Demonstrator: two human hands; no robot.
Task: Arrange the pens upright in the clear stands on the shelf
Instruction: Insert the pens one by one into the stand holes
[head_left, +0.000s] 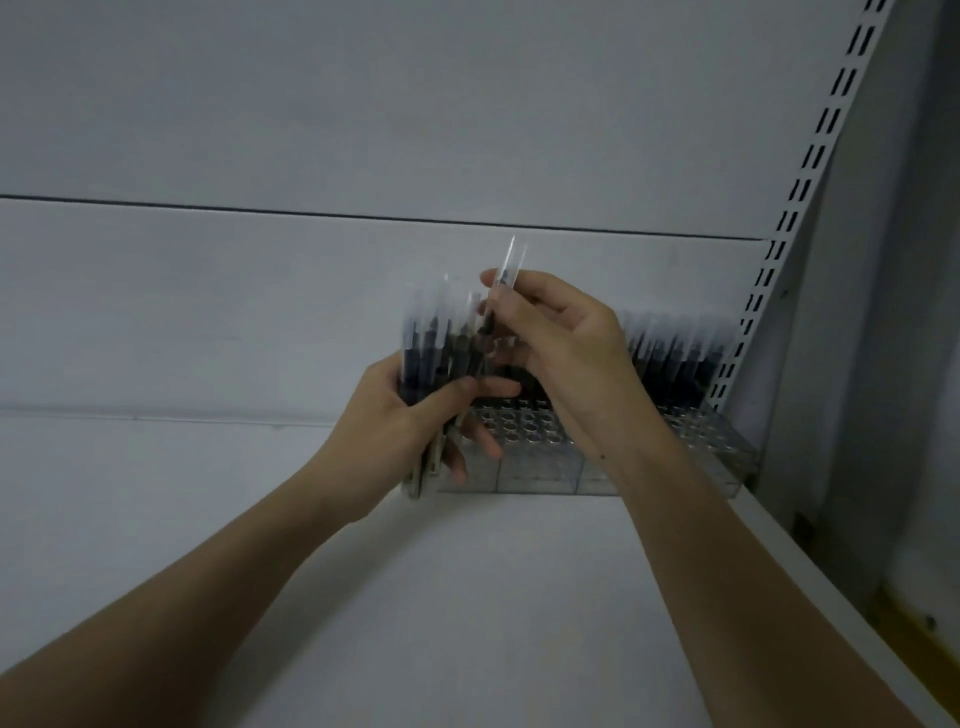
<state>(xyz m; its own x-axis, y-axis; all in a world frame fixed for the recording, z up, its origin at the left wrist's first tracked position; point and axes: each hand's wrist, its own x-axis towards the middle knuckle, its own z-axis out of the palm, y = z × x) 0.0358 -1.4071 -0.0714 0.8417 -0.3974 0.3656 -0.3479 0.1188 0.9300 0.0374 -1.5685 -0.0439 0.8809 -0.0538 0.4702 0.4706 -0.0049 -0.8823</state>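
Observation:
A clear stand (545, 480) with rows of round holes sits on the white shelf (467, 597) against the back panel. Several dark pens with clear caps (675, 348) stand upright in its back right rows. My left hand (410, 421) grips a bundle of pens (431, 338) held upright at the stand's left end. My right hand (561, 338) pinches a single pen (506, 280) with a clear cap, raised above the bundle and tilted slightly right. The stand's middle holes (524, 423) show between my hands.
A slotted white upright (810, 171) runs diagonally at the right beside the stand. The shelf's right edge (831, 571) drops off to a dark gap with a yellow strip (919, 634). A seam crosses the back panel (363, 215).

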